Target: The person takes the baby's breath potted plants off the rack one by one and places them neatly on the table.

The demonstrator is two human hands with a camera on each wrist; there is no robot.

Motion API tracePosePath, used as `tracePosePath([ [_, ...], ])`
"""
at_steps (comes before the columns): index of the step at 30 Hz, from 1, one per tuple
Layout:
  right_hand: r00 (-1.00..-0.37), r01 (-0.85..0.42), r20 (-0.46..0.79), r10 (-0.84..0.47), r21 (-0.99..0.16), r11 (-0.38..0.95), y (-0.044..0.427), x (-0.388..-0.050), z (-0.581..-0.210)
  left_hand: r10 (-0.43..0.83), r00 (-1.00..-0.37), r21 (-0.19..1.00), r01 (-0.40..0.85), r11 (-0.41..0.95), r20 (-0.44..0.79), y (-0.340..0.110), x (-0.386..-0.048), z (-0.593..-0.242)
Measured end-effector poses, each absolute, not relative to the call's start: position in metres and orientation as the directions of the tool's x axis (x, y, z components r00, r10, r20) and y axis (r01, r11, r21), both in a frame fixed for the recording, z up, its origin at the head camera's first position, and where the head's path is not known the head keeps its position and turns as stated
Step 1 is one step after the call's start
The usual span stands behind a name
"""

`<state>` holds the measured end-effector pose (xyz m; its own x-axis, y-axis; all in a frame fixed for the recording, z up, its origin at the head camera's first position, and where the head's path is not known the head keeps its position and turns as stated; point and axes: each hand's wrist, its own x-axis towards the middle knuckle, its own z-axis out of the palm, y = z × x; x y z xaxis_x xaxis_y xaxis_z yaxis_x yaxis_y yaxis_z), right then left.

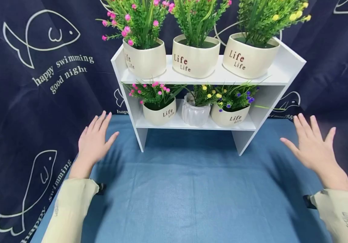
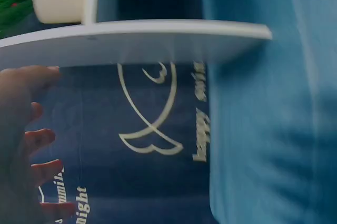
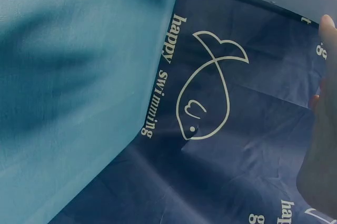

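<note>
The white shelf (image 1: 169,71) has its long axis running left to right, its open front facing the person and its side boards standing upright. On its upper board stand a left pot (image 1: 146,60) with pink flowers, a middle pot (image 1: 196,62), and a right pot (image 1: 248,59) with yellow flowers. On its lower board are a pink-flowered pot (image 1: 158,113), a ribbed pale pot (image 1: 195,113) with yellow flowers, and a blue-flowered pot (image 1: 230,114). All six pots are upright, with leaves pointing upward and outward; a thin leaf extends past the shelf's right side. Blue cloth (image 1: 177,189) spreads in front of the shelf and along both its sides, and a dark curtain (image 1: 6,111) with fish outlines hangs behind and beside it. The left hand (image 1: 95,141) is raised over the cloth left of the shelf, near its side board yet apart from it: fingers straight, thumb spread, holding nothing. The right hand (image 1: 314,145), to the right of the shelf and likewise apart, has its fingers extended and fanned, thumb out, and is also unloaded. Shadows of both hands fall on the cloth.
</note>
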<state>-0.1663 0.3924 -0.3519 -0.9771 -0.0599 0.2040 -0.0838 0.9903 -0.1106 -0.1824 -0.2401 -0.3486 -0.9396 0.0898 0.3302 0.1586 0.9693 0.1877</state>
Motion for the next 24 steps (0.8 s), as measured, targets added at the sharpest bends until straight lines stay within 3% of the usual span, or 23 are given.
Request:
tracePosePath([
  [6,-0.978,-0.089,0.196,-0.066,-0.109,0.990,0.391,-0.167,-0.350,0.055,-0.920,0.565,0.285,0.774,0.389,-0.227,-0.195,-0.315],
  [9,-0.978,-0.096,0.196,-0.073,-0.108,0.990,0.390,-0.168,-0.347,0.016,-0.884,0.687,0.374,0.623,0.467,-0.215,-0.203,-0.292],
  [16,-0.949,-0.172,0.289,-0.127,-0.136,0.976,0.383,-0.170,-0.346,-0.084,-0.810,0.774,0.516,0.366,0.580,-0.184,-0.227,-0.243],
  [24,-0.873,-0.283,0.464,-0.149,-0.235,0.930,0.366,-0.167,-0.334,-0.112,-0.798,0.769,0.517,0.376,0.592,-0.170,-0.239,-0.227],
])
